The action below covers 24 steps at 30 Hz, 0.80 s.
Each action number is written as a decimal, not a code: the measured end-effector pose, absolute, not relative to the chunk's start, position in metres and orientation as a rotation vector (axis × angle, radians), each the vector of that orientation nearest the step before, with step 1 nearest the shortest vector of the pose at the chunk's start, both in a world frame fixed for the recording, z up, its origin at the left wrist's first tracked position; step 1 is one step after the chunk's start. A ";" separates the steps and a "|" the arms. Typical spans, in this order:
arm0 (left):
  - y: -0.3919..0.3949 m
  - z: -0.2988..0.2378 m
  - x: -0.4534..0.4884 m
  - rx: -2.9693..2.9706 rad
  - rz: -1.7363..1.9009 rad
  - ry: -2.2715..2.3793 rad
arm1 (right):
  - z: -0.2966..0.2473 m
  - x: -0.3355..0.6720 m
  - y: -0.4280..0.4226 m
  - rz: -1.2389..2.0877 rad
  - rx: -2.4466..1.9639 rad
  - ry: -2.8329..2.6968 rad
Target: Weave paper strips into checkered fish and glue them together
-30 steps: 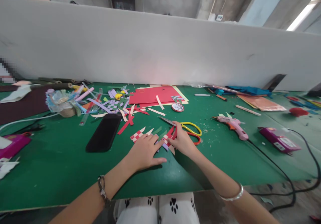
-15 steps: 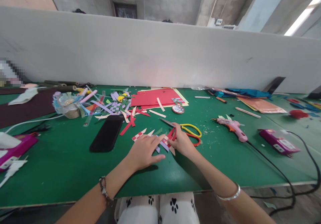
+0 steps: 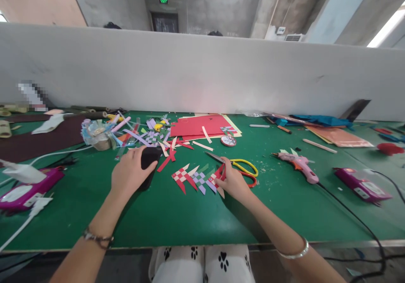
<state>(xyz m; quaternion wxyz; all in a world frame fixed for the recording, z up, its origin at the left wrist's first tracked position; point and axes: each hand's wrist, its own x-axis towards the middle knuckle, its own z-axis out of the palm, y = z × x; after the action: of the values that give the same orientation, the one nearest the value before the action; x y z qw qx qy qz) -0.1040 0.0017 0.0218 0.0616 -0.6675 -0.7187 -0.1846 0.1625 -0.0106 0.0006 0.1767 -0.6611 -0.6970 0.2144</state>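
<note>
My left hand (image 3: 130, 172) lies over a black phone (image 3: 149, 159) on the green table (image 3: 177, 219), its fingers curled around the phone's near end. My right hand (image 3: 233, 182) rests on the right end of a row of woven paper fish (image 3: 196, 177), red-and-white and purple-and-green checks, with its fingers pinched on a red strip there. Yellow-handled scissors (image 3: 241, 166) lie just behind the right hand, touching a red-handled pair.
A heap of coloured paper strips (image 3: 152, 133) and red card sheets (image 3: 202, 126) lie behind the fish. A pink glue gun (image 3: 299, 164) with cable lies to the right, a magenta box (image 3: 362, 183) beyond it. A white divider wall (image 3: 202, 72) closes the table's far side.
My left hand has left the woven fish and moved left onto the black phone. The fish row now lies uncovered. My right hand has stayed at the fish's right end.
</note>
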 end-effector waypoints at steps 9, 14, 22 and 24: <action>0.029 0.004 -0.092 -1.957 -0.330 -2.342 | 0.003 0.162 -0.011 0.653 -1.866 -1.959; 0.030 -0.002 -0.092 -1.911 -0.372 -2.306 | 0.006 0.162 -0.011 0.639 -1.889 -1.976; 0.020 0.003 -0.060 -2.148 -0.682 -1.773 | 0.003 0.170 -0.012 0.147 -1.870 -2.015; 0.015 0.001 -0.048 -2.439 -0.734 -1.523 | 0.002 0.174 -0.009 -0.035 -1.776 -2.029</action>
<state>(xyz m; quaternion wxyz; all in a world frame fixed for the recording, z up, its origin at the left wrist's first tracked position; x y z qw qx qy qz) -0.0480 0.0151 0.0009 0.0868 -0.8189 -0.5111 -0.2463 0.1739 -0.0086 0.0018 0.2208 -0.6423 -0.7339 -0.0128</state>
